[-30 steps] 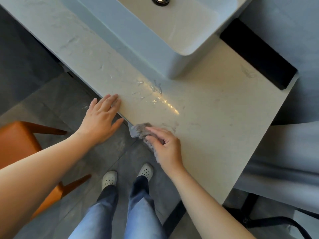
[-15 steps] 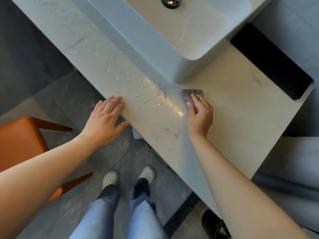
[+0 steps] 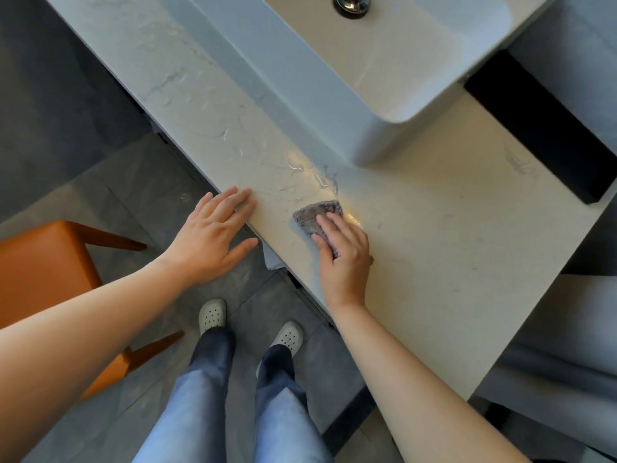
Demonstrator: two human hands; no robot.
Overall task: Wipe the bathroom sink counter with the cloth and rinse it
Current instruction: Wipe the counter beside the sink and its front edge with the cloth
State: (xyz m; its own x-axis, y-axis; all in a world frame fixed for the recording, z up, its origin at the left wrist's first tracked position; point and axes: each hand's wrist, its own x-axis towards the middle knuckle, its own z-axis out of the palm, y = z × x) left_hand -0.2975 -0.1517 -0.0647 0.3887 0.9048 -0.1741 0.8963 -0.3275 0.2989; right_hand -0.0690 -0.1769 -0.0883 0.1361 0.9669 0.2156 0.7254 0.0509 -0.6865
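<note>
At the counter (image 3: pixel 434 262) edge, left hand (image 3: pixel 213 242) spread flat; cloth (image 3: pixel 317 212) half hidden beneath flat right hand (image 3: pixel 344 259)

The counter (image 3: pixel 434 262) is seen as pale, smooth stone with faint grey veins, made glossy by a wet streak beside the cloth (image 3: pixel 317 212), a grey, fuzzy fabric. The sink (image 3: pixel 300 78) is finished in smooth white ceramic, its drain (image 3: pixel 350 5) in shiny metal. The stool (image 3: pixel 43 262) is covered in smooth orange leather-like material over wooden legs. The floor (image 3: pixel 133 182) is laid in matt grey tile.
</note>
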